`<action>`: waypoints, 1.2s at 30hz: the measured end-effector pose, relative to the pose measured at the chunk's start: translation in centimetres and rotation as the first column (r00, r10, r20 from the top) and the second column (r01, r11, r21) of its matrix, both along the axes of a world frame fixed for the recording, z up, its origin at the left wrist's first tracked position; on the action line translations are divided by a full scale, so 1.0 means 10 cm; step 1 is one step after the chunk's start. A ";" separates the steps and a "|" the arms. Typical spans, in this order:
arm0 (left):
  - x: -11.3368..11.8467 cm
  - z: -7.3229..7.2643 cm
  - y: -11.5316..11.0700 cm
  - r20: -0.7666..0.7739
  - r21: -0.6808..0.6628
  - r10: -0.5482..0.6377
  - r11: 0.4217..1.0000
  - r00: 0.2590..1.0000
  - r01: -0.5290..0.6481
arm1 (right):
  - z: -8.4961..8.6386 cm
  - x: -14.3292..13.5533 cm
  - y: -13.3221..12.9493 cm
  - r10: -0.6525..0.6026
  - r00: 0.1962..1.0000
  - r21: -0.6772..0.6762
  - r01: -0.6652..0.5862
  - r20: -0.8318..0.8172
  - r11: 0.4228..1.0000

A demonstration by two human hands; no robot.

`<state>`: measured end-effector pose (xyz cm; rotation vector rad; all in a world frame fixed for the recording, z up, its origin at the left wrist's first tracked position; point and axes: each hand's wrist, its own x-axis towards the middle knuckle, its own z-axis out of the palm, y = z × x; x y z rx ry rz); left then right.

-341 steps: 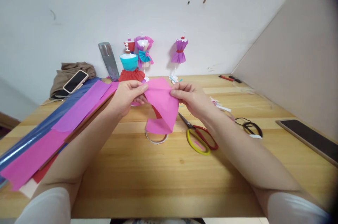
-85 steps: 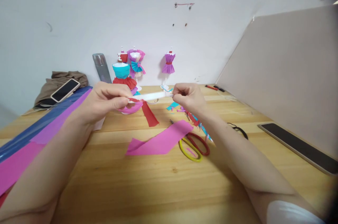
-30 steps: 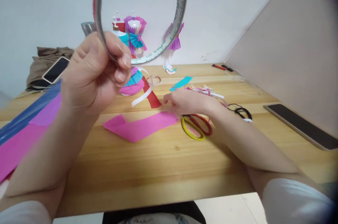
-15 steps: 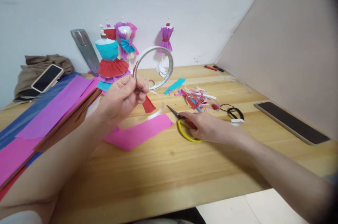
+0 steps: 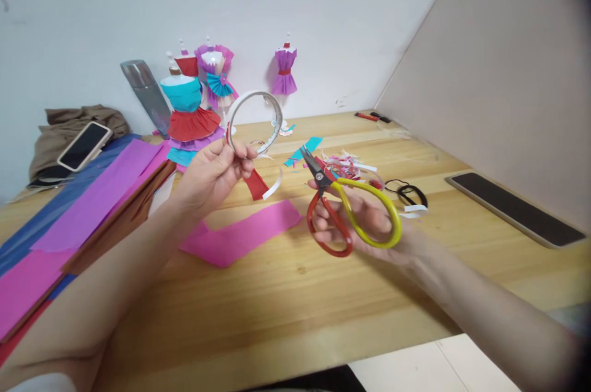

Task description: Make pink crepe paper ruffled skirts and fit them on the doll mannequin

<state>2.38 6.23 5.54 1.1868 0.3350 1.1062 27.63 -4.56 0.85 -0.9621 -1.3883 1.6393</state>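
Observation:
A thin roll of white tape (image 5: 278, 121) is pinched upright in the fingers of my left hand (image 5: 215, 173). Scissors (image 5: 322, 178) with one yellow and one red handle lie in my right hand (image 5: 364, 220), fingers curled at the handles and blades pointing up and left. The blades look nearly closed. Beneath and between my hands, a pink paper strip (image 5: 249, 232) rests on the wooden table (image 5: 277, 312). A small red paper piece (image 5: 255, 185) and a curled white strip (image 5: 274, 185) are just beyond it.
Small mannequins in paper dresses (image 5: 194, 124) stand at the back, beside a grey bottle (image 5: 146, 93). Coloured paper sheets (image 5: 101, 195) and a phone (image 5: 84, 146) are at left. Paper scraps (image 5: 344, 164), black bands (image 5: 412, 196) and a dark flat device (image 5: 512, 207) lie at right.
My right hand has lifted the scissors off the table and turned palm up, with the handles now in full view. The tape roll and left hand appear slightly further left.

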 end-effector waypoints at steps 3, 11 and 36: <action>-0.02 -0.01 0.02 -0.006 0.038 -0.001 0.999 1.000 0.001 | -0.02 -0.14 0.01 0.098 0.986 0.015 -0.101 0.132 0.995; 0.00 0.05 -0.06 -0.021 0.037 0.040 0.999 0.999 -0.039 | 0.34 -0.18 -0.06 -0.542 0.518 0.633 0.000 0.662 0.774; 0.08 -0.05 -0.15 -0.156 -0.056 -0.034 0.998 0.987 0.026 | 0.89 -0.44 0.14 -0.563 -0.086 0.483 -0.421 0.822 0.768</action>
